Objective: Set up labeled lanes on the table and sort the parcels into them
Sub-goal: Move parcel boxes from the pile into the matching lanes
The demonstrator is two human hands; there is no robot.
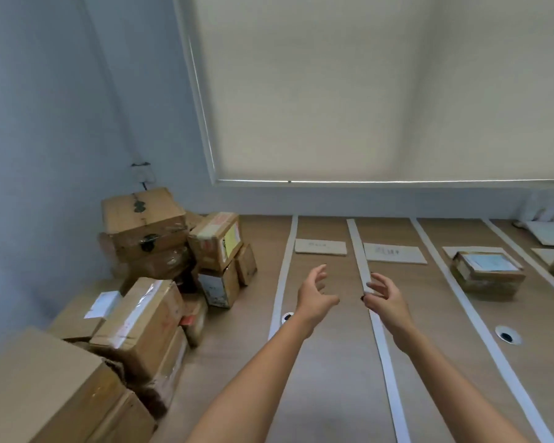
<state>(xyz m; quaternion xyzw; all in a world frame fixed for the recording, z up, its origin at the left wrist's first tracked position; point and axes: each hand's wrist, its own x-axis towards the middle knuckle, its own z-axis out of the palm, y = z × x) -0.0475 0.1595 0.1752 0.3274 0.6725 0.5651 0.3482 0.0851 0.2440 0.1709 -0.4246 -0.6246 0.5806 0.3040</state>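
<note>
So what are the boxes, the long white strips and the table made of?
The parcels look like brown cardboard, some wrapped in shiny clear tape that catches the light. The lane strips seem matte white paper or thin card, lying flat; hard to tell which. The table looks like smooth wood-grain laminate, maybe real wood.

Two bare forearms come up from the bottom edge, with no sleeve, watch or bracelet on either of them as far as the wrists. The left hand [314,298] and the right hand [385,301] are ungloved and slender. The right hand's fingernails look dark (polish, it seems, though the picture is soft there). No rings can be made out.
</note>
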